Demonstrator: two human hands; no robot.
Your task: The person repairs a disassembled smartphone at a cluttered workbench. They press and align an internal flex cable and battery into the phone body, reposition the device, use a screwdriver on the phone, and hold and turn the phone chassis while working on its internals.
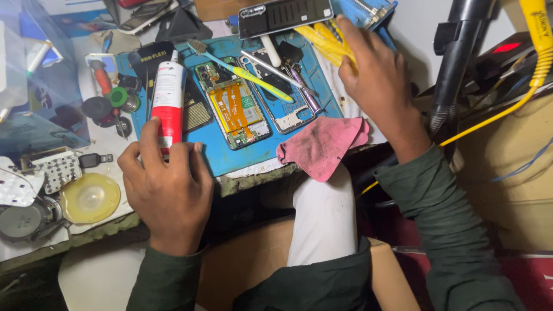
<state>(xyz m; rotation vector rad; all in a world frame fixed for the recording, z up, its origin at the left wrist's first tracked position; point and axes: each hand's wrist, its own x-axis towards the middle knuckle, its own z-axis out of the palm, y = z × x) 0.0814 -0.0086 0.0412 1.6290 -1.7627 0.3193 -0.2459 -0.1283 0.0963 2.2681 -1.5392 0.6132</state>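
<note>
So my left hand (167,190) is clenched around the red-and-white glue tube (168,103) above the blue mat (230,158); my right hand (374,80) grasps yellow strips (325,40). The opened phone (233,106) lies bare, unglued.

Packages, labels and screens on the repair bench

A white-and-red tube (168,103) with a printed label stands upright on the blue mat, gripped low by the left hand (167,193) — white above, red below. At the top edge lies a dark phone screen (285,16), a glossy black rectangle, just left of the right hand (371,75). A black flat package (154,59) with light lettering lies behind the tube. Far right, a small red lit display (506,48) glows on a dark device — too blurred to tell more.
</note>
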